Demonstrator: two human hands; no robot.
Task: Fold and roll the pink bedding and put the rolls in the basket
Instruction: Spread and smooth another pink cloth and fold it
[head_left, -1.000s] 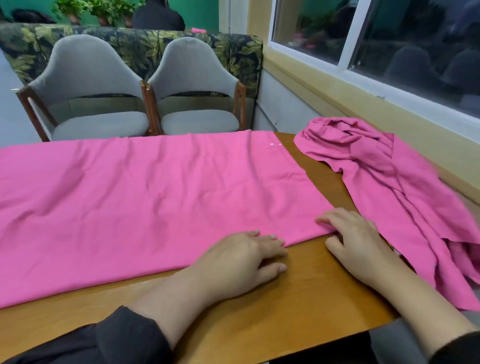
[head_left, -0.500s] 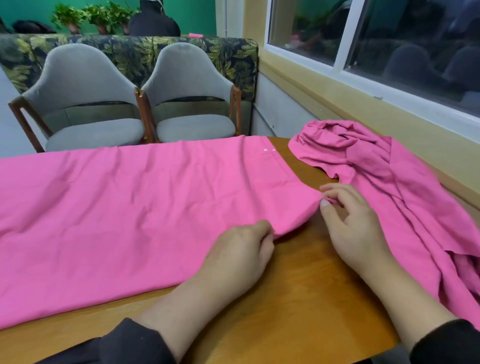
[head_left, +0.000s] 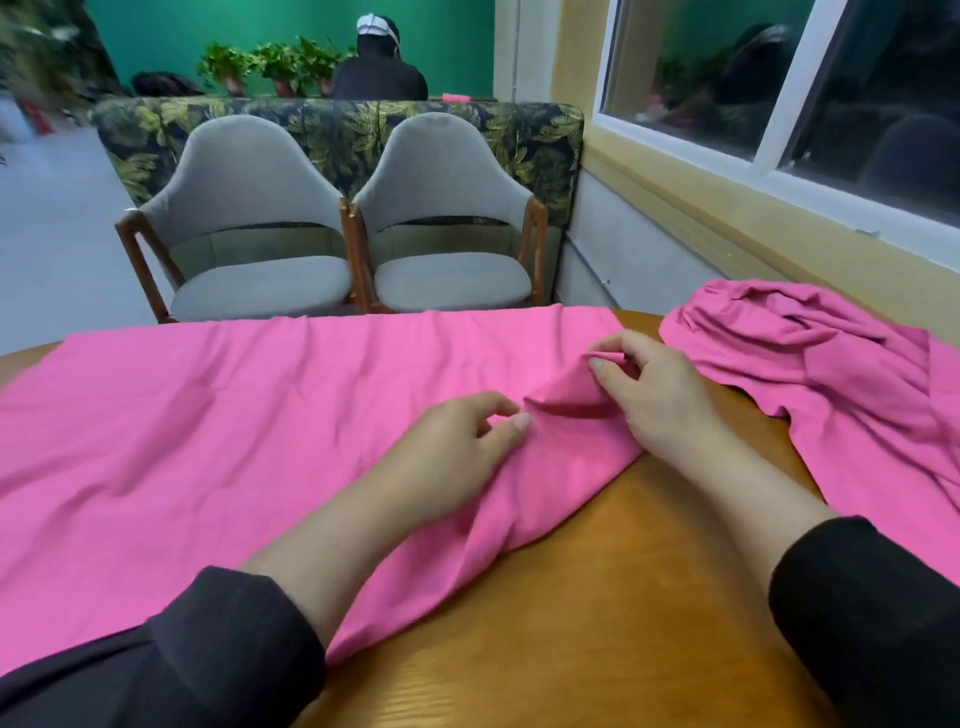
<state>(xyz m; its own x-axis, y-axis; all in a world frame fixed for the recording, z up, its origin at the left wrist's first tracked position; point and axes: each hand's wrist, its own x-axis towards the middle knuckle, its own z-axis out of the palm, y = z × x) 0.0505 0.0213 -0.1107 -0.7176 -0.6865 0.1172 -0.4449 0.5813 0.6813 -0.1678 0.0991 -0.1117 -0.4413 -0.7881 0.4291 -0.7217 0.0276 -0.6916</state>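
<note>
Nearest you, two dark sleeves reach out over a wooden table (head_left: 597, 623), whose bare orange-brown top shows between your forearms. Your left hand (head_left: 447, 457) lies on the pink sheet (head_left: 208, 441), thumb and curled fingers pinching a small ridge of cloth near its right end. Just beyond it, your right hand (head_left: 660, 400) pinches the turned-up corner of that same sheet, fingers closed on the fabric and lifting it slightly off the table. The sheet is spread flat across the table from the left edge to your hands, with soft creases running through it. It looks thin, light and limp, so judge that it will sag, slide on the smooth wood and lose any fold you do not hold down. The best places to grip are probably the corners and the hemmed edge, with one hand pinning while the other draws the cloth over. To the right, near the window wall, a second pink piece (head_left: 810, 374) lies in a loose crumpled heap, apart from the sheet and not yet folded. No basket is in view. Beyond the table stand two grey chairs (head_left: 353, 218), and behind them a leaf-patterned sofa back (head_left: 332, 130).
</note>
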